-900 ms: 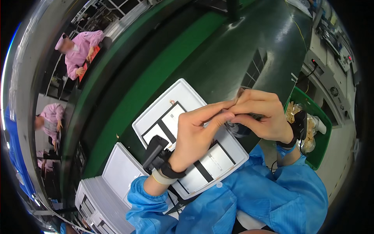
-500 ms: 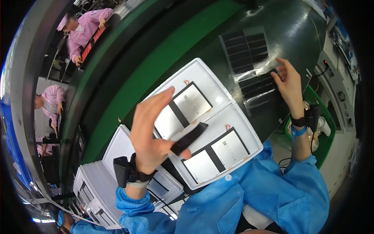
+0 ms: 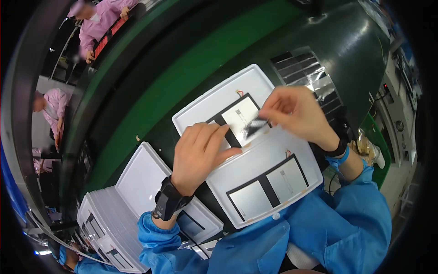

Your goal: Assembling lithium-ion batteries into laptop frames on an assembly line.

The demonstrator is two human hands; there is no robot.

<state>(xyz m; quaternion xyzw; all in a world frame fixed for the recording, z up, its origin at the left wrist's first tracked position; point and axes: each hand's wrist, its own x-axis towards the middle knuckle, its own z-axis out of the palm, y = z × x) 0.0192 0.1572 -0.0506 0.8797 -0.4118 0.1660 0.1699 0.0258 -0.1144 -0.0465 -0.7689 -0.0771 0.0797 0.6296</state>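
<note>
A white two-part tray holds two flat silver battery packs, each with a black band across its middle and short red wires. My left hand lies over the left part of the far battery pack, fingers stretched out and thumb apart; what is under the palm is hidden. Above that pack's right half, my right hand is closed in a pinch on a black strip, glossy and smeared by motion. The near battery pack lies untouched by either hand.
Sheets of black strips lie on the dark green table beyond my right hand. More white trays stand stacked at left, one white tray leaning there. A green bin is at right. Co-workers in pink sit far left.
My right hand has come from the strip sheets to the far battery pack, now pinching a black strip. My left hand, which held a black strip above the tray, has lowered onto that pack.
</note>
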